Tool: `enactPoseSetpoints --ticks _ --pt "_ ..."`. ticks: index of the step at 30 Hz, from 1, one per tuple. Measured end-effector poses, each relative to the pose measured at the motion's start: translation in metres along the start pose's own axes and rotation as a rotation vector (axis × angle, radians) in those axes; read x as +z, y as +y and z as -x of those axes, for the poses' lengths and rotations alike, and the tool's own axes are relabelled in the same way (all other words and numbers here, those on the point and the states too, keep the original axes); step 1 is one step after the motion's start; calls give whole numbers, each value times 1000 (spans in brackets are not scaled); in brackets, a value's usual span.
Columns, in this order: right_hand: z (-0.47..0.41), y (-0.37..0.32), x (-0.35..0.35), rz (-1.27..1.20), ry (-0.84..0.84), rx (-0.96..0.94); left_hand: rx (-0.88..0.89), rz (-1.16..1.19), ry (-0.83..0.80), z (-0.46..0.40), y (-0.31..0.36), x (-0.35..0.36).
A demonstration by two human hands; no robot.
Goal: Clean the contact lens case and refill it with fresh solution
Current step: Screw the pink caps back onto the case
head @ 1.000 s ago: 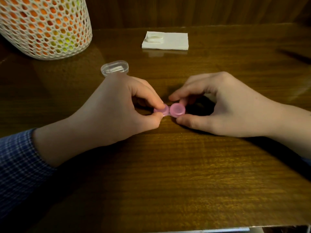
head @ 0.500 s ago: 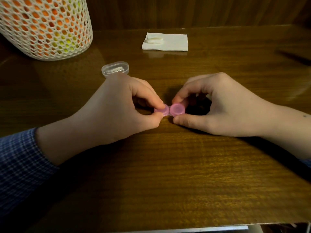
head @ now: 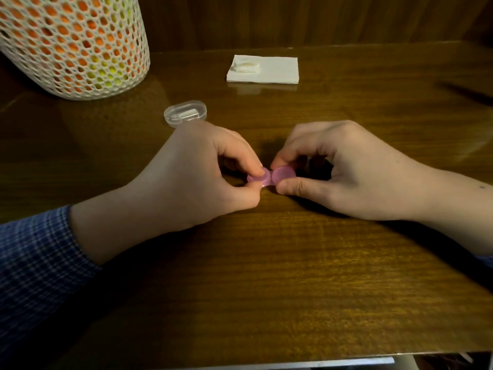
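Pink contact lens case [head: 270, 177] at mid-bench, on or just above the wooden bench [head: 266, 276] top, held between both hands. Left hand [head: 197, 180]: grip narrow, thumb and forefinger pinching the left cap. Right hand [head: 344, 169]: grip narrow, thumb and forefinger curled round the right cap. Small clear plastic box [head: 185, 113] just beyond the left hand, toward the far edge. White folded napkin [head: 272, 69] bearing a small white piece near the far edge, centre. White mesh container [head: 72, 44] at the far left corner.
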State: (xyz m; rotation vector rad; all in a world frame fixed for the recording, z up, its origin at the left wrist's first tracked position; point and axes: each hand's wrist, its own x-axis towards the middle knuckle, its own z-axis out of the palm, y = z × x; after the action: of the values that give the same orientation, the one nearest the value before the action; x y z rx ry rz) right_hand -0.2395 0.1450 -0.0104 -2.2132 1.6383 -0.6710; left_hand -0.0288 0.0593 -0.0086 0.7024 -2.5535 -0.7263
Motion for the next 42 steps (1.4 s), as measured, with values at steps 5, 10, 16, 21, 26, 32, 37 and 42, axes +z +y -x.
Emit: enactPoseSetpoints --ticks 5,10,16,21,26,32,37,42 --pt "1 1 -5 -38 -60 -24 -1 -6 -7 0 -1 -1" --pt "2 4 -10 -71 -13 -14 10 5 4 0 -3 1" --pt "2 7 -6 -103 42 -45 4 18 6 0 -5 1" --pt "3 9 -7 -130 28 -40 14 27 8 0 -5 2" --pt "4 9 -7 -134 33 -35 12 24 12 1 -6 2" --pt "4 7 -9 -132 31 -32 22 10 17 0 -5 2" --pt "4 7 -10 -131 23 -33 26 22 16 0 -3 1" --pt "4 5 -7 -114 54 -27 26 13 5 0 -4 1"
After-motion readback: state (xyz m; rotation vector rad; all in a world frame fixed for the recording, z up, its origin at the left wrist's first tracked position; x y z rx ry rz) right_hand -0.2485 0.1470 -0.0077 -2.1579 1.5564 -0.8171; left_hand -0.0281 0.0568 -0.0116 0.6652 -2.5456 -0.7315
